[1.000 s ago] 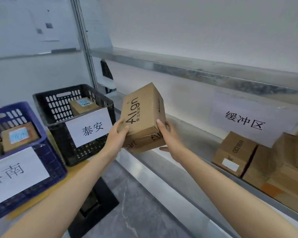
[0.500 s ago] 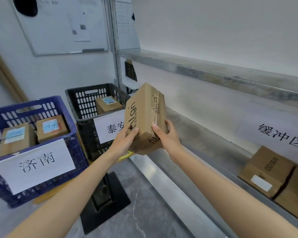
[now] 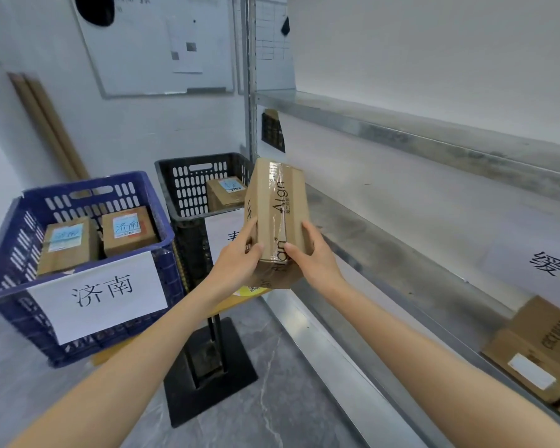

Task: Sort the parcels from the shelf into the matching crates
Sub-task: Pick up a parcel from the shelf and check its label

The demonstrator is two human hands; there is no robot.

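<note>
- The "Align" parcel [image 3: 277, 221] is held in the air by both hands, just right of the black crate [image 3: 181, 163] and overlapping its front right corner. It stands on end with its clear-taped seam towards the camera.
- The left hand [image 3: 236, 263] grips the parcel's lower left edge, thumb on the taped face and fingers round the side.
- The right hand [image 3: 314, 257] grips the lower right edge, thumb on the taped face and fingers behind.
- Inside the black crate lies one blue-labelled parcel [image 3: 227, 192]. The white sign on the crate's front is half hidden by the left hand.
- The blue crate [image 3: 78, 195] stands just left of the black crate and carries a sign reading 济南. It holds two labelled parcels [image 3: 67, 244] side by side.
- Under the black crate are a yellowish bench [image 3: 240, 299] and a black pedestal stand [image 3: 207, 367].
- The metal shelf [image 3: 385, 250] runs off to the right of the black crate. Far along it lies a white-labelled carton [image 3: 537, 350] below a paper sign [image 3: 543, 266].
- A whiteboard [image 3: 149, 43] hangs on the wall above the black crate.
</note>
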